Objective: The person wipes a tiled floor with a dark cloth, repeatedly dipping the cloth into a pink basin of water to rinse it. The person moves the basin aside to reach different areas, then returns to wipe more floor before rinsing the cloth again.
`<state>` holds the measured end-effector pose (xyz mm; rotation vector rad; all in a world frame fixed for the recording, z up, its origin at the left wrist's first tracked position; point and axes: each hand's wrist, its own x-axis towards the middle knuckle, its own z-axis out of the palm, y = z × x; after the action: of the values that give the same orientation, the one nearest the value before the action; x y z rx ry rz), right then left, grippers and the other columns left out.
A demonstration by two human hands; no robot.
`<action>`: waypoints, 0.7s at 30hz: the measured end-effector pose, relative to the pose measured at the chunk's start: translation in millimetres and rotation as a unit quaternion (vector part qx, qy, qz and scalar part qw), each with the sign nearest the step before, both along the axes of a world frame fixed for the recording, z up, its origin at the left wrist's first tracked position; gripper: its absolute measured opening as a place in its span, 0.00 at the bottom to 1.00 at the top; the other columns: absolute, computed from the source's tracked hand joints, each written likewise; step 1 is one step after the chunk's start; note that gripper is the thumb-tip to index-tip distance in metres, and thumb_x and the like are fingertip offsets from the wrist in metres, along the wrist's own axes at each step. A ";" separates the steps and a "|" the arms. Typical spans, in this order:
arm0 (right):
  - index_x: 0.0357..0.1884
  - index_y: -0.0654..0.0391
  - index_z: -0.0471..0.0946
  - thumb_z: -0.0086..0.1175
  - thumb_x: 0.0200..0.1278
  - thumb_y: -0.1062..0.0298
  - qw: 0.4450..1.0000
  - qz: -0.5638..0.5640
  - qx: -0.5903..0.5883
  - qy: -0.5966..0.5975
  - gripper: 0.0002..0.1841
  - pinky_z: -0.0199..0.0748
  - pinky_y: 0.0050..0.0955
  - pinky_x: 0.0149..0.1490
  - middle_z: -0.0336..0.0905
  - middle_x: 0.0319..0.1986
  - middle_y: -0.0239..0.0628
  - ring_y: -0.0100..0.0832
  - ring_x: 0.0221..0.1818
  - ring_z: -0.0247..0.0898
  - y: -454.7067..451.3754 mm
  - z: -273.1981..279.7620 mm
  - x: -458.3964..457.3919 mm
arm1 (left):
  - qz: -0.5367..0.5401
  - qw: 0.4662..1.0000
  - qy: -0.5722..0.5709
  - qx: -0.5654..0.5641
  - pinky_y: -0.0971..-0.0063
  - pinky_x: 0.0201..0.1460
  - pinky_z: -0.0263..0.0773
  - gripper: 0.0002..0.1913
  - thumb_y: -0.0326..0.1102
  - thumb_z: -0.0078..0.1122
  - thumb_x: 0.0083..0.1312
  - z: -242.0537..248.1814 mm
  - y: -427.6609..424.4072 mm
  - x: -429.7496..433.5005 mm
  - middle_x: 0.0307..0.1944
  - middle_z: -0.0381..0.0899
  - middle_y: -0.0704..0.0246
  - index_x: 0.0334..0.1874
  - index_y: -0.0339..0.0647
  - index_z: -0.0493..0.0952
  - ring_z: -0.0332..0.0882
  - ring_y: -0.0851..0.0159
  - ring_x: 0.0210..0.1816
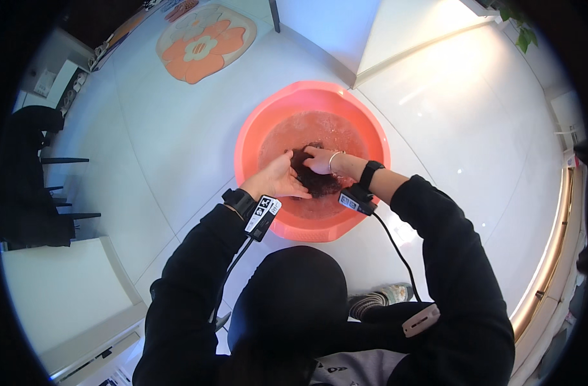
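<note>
A coral-pink plastic basin (313,234) stands on the floor in front of my knees with foamy water (294,128) in it. Wet dark cloth (318,181) is bunched up in the middle, partly under the water. My left hand (278,177) holds the cloth's left side, thumb up and palm turned towards it. From the right, my right hand (319,160) grips the upper part of the same cloth, with fingertips partly hidden in its folds. A small device is strapped to each wrist, with a cable running back along the arm.
Pale floor tiles (144,111) surround the basin. A flower-shaped mat (204,46) lies beyond it to the left, and a wall corner (354,79) comes close behind its rim. At far left are a black-draped chair (33,178) and a white cabinet (67,289).
</note>
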<state>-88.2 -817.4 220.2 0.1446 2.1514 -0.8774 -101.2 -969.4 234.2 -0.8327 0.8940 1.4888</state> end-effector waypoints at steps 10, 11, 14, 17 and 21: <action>0.30 0.58 0.77 0.49 0.60 0.62 0.867 -0.196 -0.458 0.011 0.10 0.64 0.19 0.39 0.73 0.30 0.27 0.18 0.34 0.65 -14.1 68.0 22.6 | -0.193 0.735 0.644 -0.091 0.75 0.43 0.77 0.20 0.19 0.68 0.46 4.5 -4.0 2.2 0.38 0.78 0.71 0.40 0.38 0.70 0.77 0.72 0.40; 0.30 0.58 0.77 0.49 0.60 0.62 0.855 -0.223 -0.468 0.007 0.10 0.64 0.19 0.39 0.73 0.30 0.27 0.18 0.33 0.65 -11.9 71.8 23.0 | -0.101 0.835 0.540 -0.031 0.76 0.42 0.77 0.21 0.21 0.70 0.45 15.1 0.5 2.5 0.36 0.78 0.72 0.40 0.38 0.71 0.77 0.72 0.39; 0.30 0.59 0.76 0.49 0.61 0.61 0.814 -0.265 -0.516 -0.004 0.12 0.64 0.20 0.37 0.72 0.28 0.27 0.19 0.32 0.65 -9.6 76.9 23.3 | 0.079 0.947 0.303 0.074 0.73 0.45 0.76 0.19 0.26 0.69 0.48 41.5 12.9 3.3 0.37 0.78 0.70 0.42 0.41 0.71 0.77 0.71 0.40; 0.33 0.63 0.78 0.49 0.59 0.56 0.835 -0.271 -0.478 0.037 0.18 0.70 0.24 0.33 0.76 0.31 0.33 0.22 0.32 0.70 -9.5 71.6 22.1 | 0.191 0.966 0.168 0.051 0.68 0.49 0.74 0.14 0.31 0.61 0.56 47.6 21.1 4.8 0.41 0.77 0.67 0.45 0.44 0.71 0.77 0.68 0.42; 0.30 0.66 0.78 0.47 0.59 0.56 0.906 -0.172 -0.362 0.134 0.20 0.70 0.28 0.31 0.77 0.24 0.40 0.29 0.25 0.70 -9.3 48.5 20.9 | 0.221 0.959 0.165 0.071 0.64 0.52 0.73 0.10 0.32 0.48 0.63 29.7 21.9 7.7 0.43 0.75 0.63 0.45 0.40 0.70 0.75 0.64 0.46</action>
<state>-67.3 -826.8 268.7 0.0222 1.9156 -1.9412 -93.5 -947.5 263.9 -0.7162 0.8631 2.1038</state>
